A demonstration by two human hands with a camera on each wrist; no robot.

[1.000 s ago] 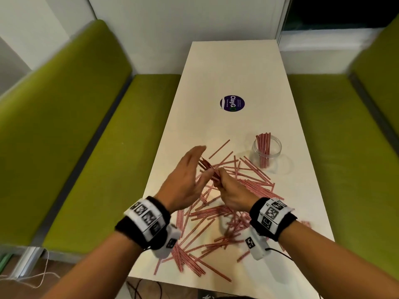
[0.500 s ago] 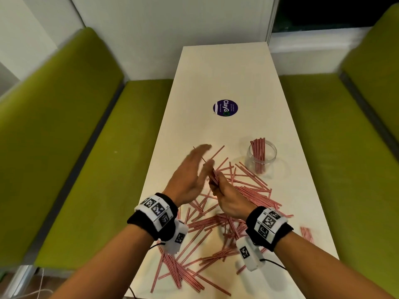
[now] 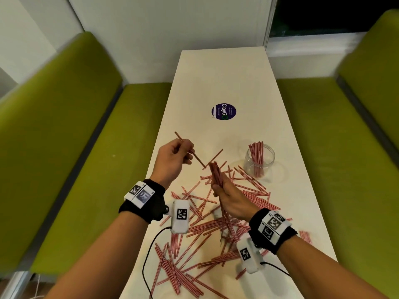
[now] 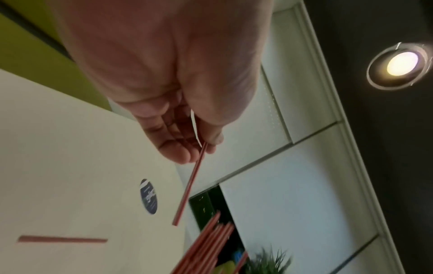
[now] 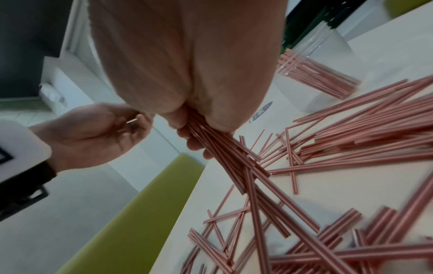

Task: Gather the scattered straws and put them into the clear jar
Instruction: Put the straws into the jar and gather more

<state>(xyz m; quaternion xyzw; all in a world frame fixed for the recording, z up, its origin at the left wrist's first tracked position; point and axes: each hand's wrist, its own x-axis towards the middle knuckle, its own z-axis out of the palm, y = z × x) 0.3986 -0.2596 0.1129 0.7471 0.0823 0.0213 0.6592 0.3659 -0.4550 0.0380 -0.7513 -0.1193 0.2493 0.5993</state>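
Several red-and-white striped straws (image 3: 194, 251) lie scattered over the near half of the white table (image 3: 226, 78). My left hand (image 3: 172, 160) is raised above the table's left side and pinches a single straw (image 3: 190, 150) (image 4: 189, 185) between thumb and fingers. My right hand (image 3: 228, 195) grips a bundle of straws (image 3: 216, 173) (image 5: 225, 152) that stands nearly upright, just right of the single straw's lower end. The clear jar (image 3: 259, 162) (image 5: 323, 70) stands upright at the right, with several straws inside it.
A round purple sticker (image 3: 223, 112) lies flat on the table beyond the hands. Green benches (image 3: 86, 147) run along both long sides of the table. Black cables (image 3: 149, 255) hang from the wrist cameras at the near edge.
My left hand, earlier flat against the bundle's tips, has pulled back to the left and now pinches one straw. The right hand keeps its grip on the bundle.
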